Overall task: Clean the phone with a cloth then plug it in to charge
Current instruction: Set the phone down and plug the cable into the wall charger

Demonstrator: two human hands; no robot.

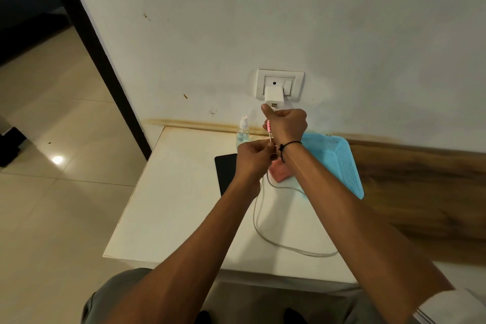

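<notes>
A white charger adapter [273, 96] sits in the wall socket [279, 85]. My right hand [286, 122] pinches the cable's USB plug right at the adapter's port. My left hand [253, 158] pinches the white cable [265, 234] lower down, by its pink-banded part [269, 129]. The cable loops over the white table [168, 205]. The black phone [225, 173] lies flat on the table, partly hidden by my left hand. A pink cloth [280, 172] lies beside it, partly hidden under my right wrist.
A clear spray bottle [243, 131] stands at the table's back near the wall. A turquoise perforated basket [339, 163] sits at the right of the table. A dark door frame [94, 55] and tiled floor lie to the left.
</notes>
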